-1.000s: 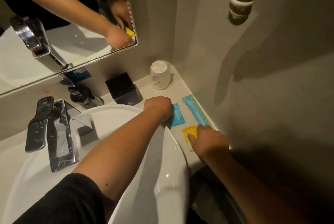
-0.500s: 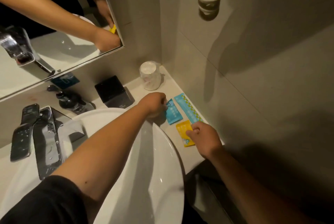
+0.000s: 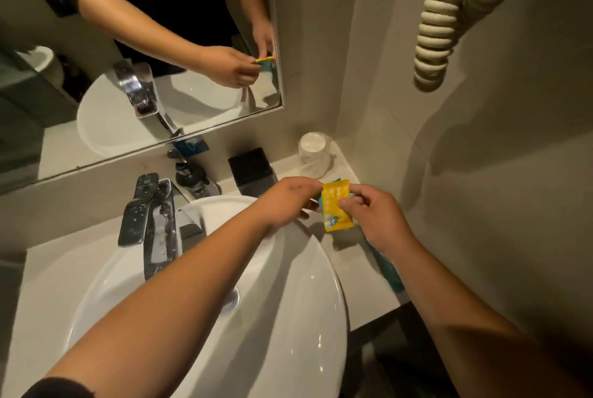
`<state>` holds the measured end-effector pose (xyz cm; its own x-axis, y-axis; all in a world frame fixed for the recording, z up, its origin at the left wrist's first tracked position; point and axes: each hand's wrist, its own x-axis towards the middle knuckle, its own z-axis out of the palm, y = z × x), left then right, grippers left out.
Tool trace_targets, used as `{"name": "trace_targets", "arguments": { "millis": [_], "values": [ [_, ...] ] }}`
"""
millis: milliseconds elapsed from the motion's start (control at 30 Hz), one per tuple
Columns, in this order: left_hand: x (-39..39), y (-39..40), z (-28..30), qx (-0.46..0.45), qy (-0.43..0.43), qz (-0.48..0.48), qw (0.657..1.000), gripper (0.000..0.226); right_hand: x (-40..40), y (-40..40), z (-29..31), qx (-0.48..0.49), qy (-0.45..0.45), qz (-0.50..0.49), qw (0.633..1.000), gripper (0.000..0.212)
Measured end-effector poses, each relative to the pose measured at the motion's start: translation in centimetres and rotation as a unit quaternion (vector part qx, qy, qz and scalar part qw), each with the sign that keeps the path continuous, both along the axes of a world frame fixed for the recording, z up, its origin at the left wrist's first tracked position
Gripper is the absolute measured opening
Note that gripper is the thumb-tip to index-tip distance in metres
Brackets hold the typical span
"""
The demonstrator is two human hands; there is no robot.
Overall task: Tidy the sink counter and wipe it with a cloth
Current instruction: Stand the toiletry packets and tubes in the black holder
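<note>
Yellow sachet (image 3: 336,206): flat packet, lifted clear of the counter (image 3: 349,250), held upright between both hands above the right rim of the basin (image 3: 308,285). Right hand (image 3: 375,218): closed on the sachet's right edge, thumb and forefinger pinching it. Left hand (image 3: 285,202): closed, fingertips at the sachet's left edge, gripping a blue sachet (image 3: 319,197) whose edge shows just behind the yellow one; how many packets it holds cannot be told. Teal packet (image 3: 390,272): long, lying on the counter near the right wall, partly hidden under the right forearm. Step in hand, by judgement: tidying, gathering loose sachets into one stack; wiping not yet begun, and no cloth is in view. Next move likely calls for squaring the yellow sachet against the blue one, collecting the teal packet, then setting the lot down in one place at the far side. Wrapped cup (image 3: 313,153): upright in the far right corner. Black box (image 3: 252,170): at the far edge, left of the cup. Pump bottle (image 3: 192,178): dark, left of the box, beside the tap (image 3: 157,224). Mirror (image 3: 144,54): on the far wall, repeating both hands. Coiled cord (image 3: 439,22): hanging on the right wall.
</note>
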<state>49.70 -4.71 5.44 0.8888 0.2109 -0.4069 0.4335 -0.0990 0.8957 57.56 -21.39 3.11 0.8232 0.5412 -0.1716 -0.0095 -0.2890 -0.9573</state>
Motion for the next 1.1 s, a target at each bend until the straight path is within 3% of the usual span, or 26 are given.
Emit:
{"name": "trace_targets", "arguments": {
  "millis": [67, 167, 267, 400, 533, 700, 833, 1000, 1100],
  "values": [
    [-0.6, 0.3, 0.4, 0.030, -0.013, 0.015, 0.999, 0.027, 0.1, 0.9, 0.3, -0.014, -0.015, 0.022, 1.000, 0.019],
    [-1.2, 1.0, 1.0, 0.164, -0.038, 0.007, 0.986, 0.016, 0.1, 2.2, 1.0, -0.039, -0.052, 0.055, 0.996, 0.017],
    [-1.6, 1.8, 2.2, 0.243, -0.034, 0.008, 0.969, 0.010, 0.5, 3.7, 1.8, -0.066, -0.080, 0.098, 0.990, 0.019],
    [-2.0, 3.4, 4.2, 0.321, -0.030, 0.014, 0.947, 0.010, 1.9, 6.6, 3.8, -0.106, -0.166, 0.167, 0.966, 0.031],
    [-1.6, 6.1, 5.6, 0.417, -0.041, 0.059, 0.906, 0.015, 3.4, 11.2, 5.9, -0.129, -0.251, 0.233, 0.931, 0.010],
    [-0.2, 9.2, 3.7, 0.355, -0.008, 0.229, 0.906, 0.018, 4.2, 16.7, 5.0, -0.162, -0.294, 0.237, 0.912, 0.014],
    [0.7, 10.7, -0.1, 0.300, 0.019, 0.306, 0.903, 0.018, 4.5, 19.6, 1.7, -0.210, -0.310, 0.243, 0.895, 0.025],
    [1.4, 12.2, -3.7, 0.338, 0.098, 0.293, 0.889, 0.015, 4.7, 21.7, -1.6, -0.290, -0.316, 0.230, 0.873, 0.025],
    [2.1, 12.1, -4.0, 0.437, 0.146, 0.230, 0.857, 0.015, 4.4, 22.6, -2.5, -0.350, -0.324, 0.224, 0.850, 0.021]
  ]
}}
